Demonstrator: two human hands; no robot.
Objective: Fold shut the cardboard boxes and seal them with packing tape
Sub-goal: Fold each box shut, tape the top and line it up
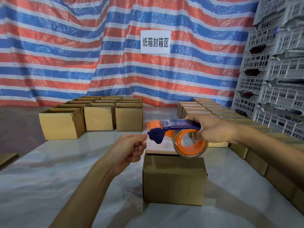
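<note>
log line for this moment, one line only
right hand: grips tape dispenser above box | left hand: pinches tape end at dispenser nose | box: flaps down

The near cardboard box (174, 178) is matt brown board, smooth-faced with faint creases. The tape dispenser (179, 126) is moulded plastic, with a blue body and orange parts, and has a soft sheen. The packing tape (178, 151) is clear glossy film on an orange plastic core. The work surface (65, 170) is pale, smooth and glossy, with marbled streaks. The backdrop tarpaulin (65, 46) is woven plastic sheet, crinkled and slightly shiny. The sign (155, 41) is matt white paper. The stacked crates (271, 71) are grey latticed plastic.
</note>
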